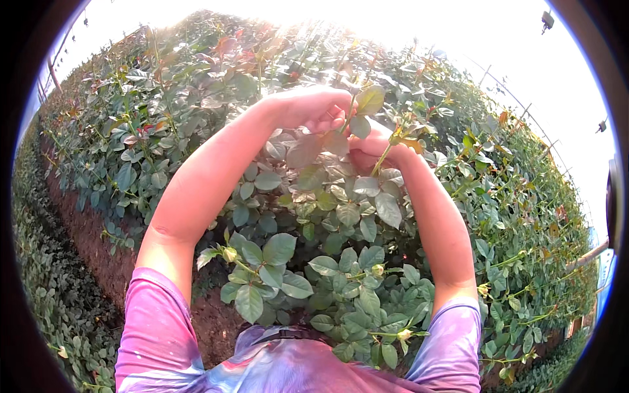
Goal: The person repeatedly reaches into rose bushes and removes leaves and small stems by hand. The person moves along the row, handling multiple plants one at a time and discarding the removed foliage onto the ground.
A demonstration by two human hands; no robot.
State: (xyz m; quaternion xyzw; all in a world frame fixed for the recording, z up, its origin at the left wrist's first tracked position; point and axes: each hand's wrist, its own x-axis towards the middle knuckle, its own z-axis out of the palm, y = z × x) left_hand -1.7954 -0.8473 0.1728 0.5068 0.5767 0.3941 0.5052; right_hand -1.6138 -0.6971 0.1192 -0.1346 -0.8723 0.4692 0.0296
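Observation:
Both my arms reach forward into a dense bed of rose bushes. My left hand (320, 112) is bent inward with its fingers curled, and its fingertips are at a leafy green rose stem (349, 116). Broad leaves (370, 100) grow from the upper part of that stem. Just below and to the right is my right hand (369, 143), close to the left one. Leaves and a second, thorny stem (381, 159) cross in front of it, so its fingers are mostly hidden. Whether it holds anything cannot be seen.
Near my body, leafy shoots bear pale green rose buds, one at the left (229, 254), one in the middle (377, 269) and one low down (404, 335). A brown soil path (88, 236) runs along the left. Strong glare washes out the far foliage.

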